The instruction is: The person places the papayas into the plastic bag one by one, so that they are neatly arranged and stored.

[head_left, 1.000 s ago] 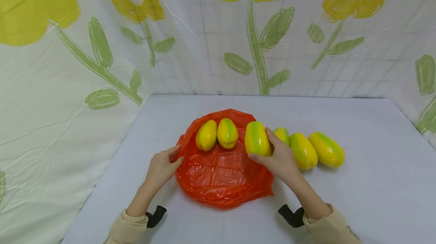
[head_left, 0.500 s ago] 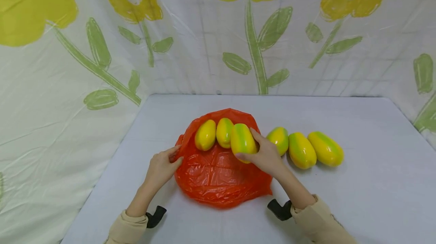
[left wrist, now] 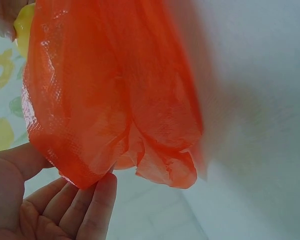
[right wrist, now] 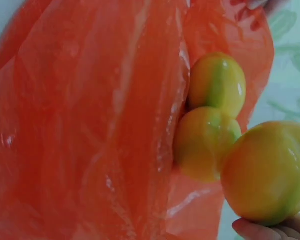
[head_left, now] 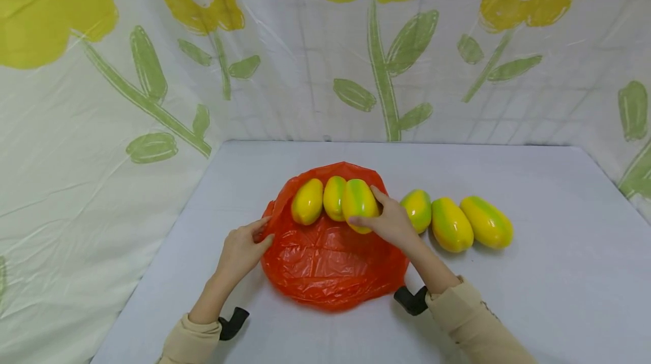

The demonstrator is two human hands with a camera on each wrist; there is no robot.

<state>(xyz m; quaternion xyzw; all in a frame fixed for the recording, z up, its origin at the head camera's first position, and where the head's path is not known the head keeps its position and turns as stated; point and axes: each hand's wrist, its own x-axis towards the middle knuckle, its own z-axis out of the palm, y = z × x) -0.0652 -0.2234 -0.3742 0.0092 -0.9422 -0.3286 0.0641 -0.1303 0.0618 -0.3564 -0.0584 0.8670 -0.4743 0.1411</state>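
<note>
A red plastic bag (head_left: 330, 259) lies spread with its mouth open on the table. My left hand (head_left: 241, 250) pinches the bag's left edge between thumb and fingers, plain in the left wrist view. My right hand (head_left: 394, 224) grips a shiny yellow papaya (head_left: 358, 201) with a green stripe, over the bag's far right part. Two similar papayas rest inside the bag: a left one (head_left: 307, 202) and a middle one (head_left: 334, 199), which the held papaya partly covers. In the right wrist view the held papaya (right wrist: 267, 172) is close beside those two.
Right of the bag stand three more papayas in a row: a near one (head_left: 417, 210) partly behind my right hand, a middle one (head_left: 452, 225) and a far-right one (head_left: 486, 221). The white table (head_left: 554, 273) ends at a flower-printed curtain (head_left: 285, 70).
My right hand has carried the papaya left, from the bag's right edge to beside the two papayas in it, then slightly farther back. My left hand stays at the bag's edge.
</note>
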